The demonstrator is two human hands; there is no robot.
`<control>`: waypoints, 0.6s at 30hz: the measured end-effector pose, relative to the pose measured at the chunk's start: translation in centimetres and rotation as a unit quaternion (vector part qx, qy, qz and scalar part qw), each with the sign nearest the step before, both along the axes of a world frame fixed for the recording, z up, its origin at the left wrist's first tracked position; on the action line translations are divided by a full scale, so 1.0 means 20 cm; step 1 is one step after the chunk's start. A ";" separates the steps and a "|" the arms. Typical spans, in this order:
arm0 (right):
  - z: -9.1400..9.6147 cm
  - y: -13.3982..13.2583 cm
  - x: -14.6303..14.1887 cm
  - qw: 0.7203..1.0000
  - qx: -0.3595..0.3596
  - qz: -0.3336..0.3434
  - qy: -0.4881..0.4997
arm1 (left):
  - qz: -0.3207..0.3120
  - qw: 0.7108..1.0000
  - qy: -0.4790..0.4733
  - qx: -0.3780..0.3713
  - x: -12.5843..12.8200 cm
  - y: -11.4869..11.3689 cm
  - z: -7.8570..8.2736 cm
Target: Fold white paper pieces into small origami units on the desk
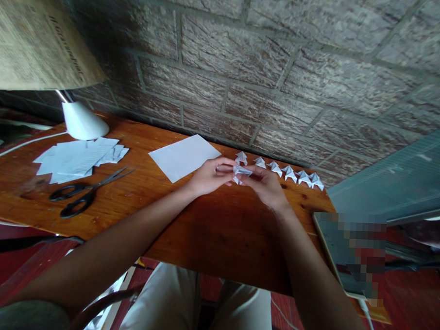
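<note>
Over the far middle of a wooden table (pixel 217 233), my left hand (pixel 209 175) and my right hand (pixel 265 184) meet around a small folded white paper figure (pixel 240 172). The fingers of both hands pinch it from either side. Just beyond them, near the brick wall, a row of several finished folded paper figures (pixel 290 173) stands on the table. A flat white sheet of paper (pixel 182 156) lies to the left of my left hand.
Black scissors (pixel 82 195) lie on the left of the table, below a pile of white paper pieces (pixel 78 158). A white lamp base (pixel 82 121) stands behind the pile. A laptop (pixel 351 248) sits at the right edge. The brick wall (pixel 282 65) closes off the back.
</note>
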State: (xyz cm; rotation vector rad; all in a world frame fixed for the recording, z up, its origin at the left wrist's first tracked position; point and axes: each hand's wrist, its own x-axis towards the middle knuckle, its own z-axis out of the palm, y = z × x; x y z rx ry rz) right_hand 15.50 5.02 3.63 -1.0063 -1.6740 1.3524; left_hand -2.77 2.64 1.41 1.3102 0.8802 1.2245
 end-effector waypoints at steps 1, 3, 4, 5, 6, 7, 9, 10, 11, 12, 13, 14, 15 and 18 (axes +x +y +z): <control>0.00 0.00 0.00 1.000 0.000 0.001 0.001 | -0.004 1.000 -0.004 -0.002 0.00 0.00 0.00; 0.00 0.00 0.00 1.000 0.005 0.002 0.000 | -0.012 1.000 -0.011 -0.001 -0.01 0.01 -0.01; 0.00 0.00 0.00 1.000 0.007 0.001 -0.003 | -0.015 1.000 -0.013 -0.001 -0.01 0.02 -0.02; 0.00 0.00 0.00 1.000 0.008 0.000 -0.007 | -0.018 1.000 -0.015 -0.001 -0.01 0.02 -0.03; -0.01 0.00 0.00 1.000 0.008 -0.001 -0.011 | -0.021 1.000 -0.018 -0.001 -0.01 0.02 -0.03; -0.01 0.00 0.00 1.000 0.009 0.000 -0.014 | -0.023 1.000 -0.020 -0.001 -0.01 0.03 -0.04; -0.02 0.01 -0.01 1.000 0.015 -0.001 -0.019 | -0.024 0.999 -0.023 0.000 -0.01 0.03 -0.04; -0.03 0.01 -0.01 1.000 0.019 -0.003 -0.021 | -0.023 0.999 -0.022 0.002 0.00 0.03 -0.04; -0.03 0.01 -0.01 0.999 0.024 -0.005 -0.023 | -0.021 1.000 -0.020 0.004 0.00 0.02 -0.04; -0.03 0.01 -0.01 0.999 0.027 -0.006 -0.024 | -0.019 1.000 -0.018 0.006 0.00 0.02 -0.04; -0.03 0.01 -0.01 0.999 0.029 -0.007 -0.026 | -0.018 1.000 -0.017 0.008 0.00 0.02 -0.04; -0.03 0.01 -0.01 0.999 0.029 -0.009 -0.027 | -0.019 1.000 -0.016 0.009 0.00 0.02 -0.04; -0.03 0.01 -0.01 0.999 0.028 -0.010 -0.027 | -0.022 1.000 -0.016 0.010 0.00 0.02 -0.03; -0.01 0.00 -0.01 0.999 0.032 -0.017 -0.032 | -0.023 1.000 -0.008 0.017 0.00 0.01 -0.02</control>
